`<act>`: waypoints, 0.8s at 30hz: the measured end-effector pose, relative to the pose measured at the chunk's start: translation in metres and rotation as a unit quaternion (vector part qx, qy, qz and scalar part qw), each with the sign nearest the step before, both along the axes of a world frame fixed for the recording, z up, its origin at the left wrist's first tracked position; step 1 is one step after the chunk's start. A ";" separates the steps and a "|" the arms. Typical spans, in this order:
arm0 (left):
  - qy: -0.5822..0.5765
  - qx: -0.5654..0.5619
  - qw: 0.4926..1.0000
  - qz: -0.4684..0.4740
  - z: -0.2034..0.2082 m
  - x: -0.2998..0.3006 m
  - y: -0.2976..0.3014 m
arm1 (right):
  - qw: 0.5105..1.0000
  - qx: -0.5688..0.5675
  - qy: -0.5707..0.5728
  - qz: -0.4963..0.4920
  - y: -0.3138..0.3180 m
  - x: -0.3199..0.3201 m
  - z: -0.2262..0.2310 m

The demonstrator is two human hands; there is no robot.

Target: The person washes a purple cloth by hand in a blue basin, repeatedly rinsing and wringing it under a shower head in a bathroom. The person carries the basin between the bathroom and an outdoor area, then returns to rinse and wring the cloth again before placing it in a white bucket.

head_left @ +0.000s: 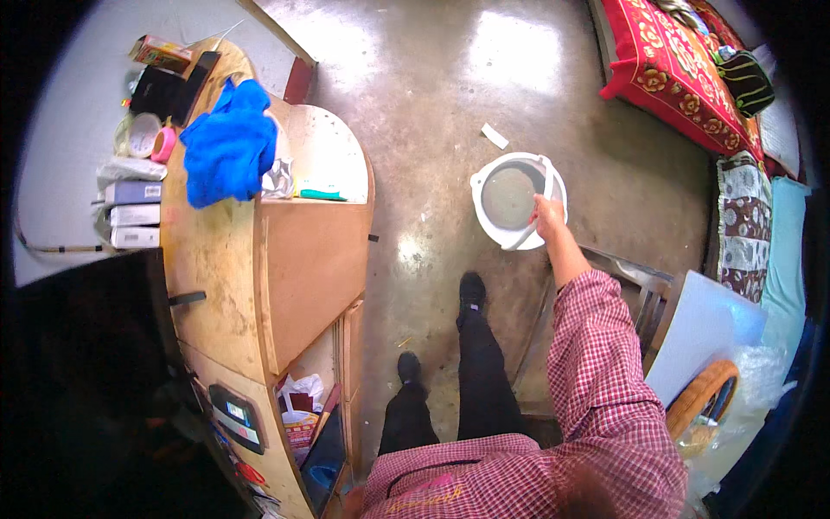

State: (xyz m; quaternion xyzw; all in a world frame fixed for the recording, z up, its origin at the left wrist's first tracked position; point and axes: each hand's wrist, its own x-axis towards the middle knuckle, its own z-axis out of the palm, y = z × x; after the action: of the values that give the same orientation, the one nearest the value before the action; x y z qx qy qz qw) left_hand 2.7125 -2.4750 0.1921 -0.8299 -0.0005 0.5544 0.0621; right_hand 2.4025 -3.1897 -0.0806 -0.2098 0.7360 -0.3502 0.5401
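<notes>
My right hand (548, 216) is closed around the handle of a white bucket (490, 227), with the arm stretched out in front of me. Inside the bucket there is greyish, cloudy-looking water (508, 197). Whether its base rests on the floor or hangs just above it, I cannot tell. A small white scrap (494, 136) lies on the floor just beyond the bucket. My left hand does not show.
At my left stands a wooden cabinet (316, 268) with a blue cloth (229, 147) and a green-handled tool (322, 195) on top. A chair (635, 281) is close to my right arm. Farther right is a bed with a red floral cover (666, 69).
</notes>
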 end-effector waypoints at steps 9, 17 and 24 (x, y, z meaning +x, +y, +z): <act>-0.038 -0.010 0.997 -0.066 0.016 0.024 -0.116 | 0.997 0.039 0.068 0.006 -0.137 -0.012 -0.032; -0.093 -0.209 0.972 -0.045 0.008 0.018 -0.330 | 0.991 0.097 -0.056 -0.078 -0.170 -0.089 -0.076; -0.438 -0.521 0.603 -0.417 0.087 0.104 -0.538 | 0.963 0.095 0.234 0.095 -0.117 -0.110 -0.069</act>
State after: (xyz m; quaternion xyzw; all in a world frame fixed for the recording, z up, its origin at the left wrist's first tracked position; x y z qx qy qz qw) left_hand 2.8170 -3.0126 0.2789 -0.7755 0.6073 -0.0546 -0.1638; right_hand 2.2925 -3.3065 -0.1500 -0.3028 0.8482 -0.1667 0.4013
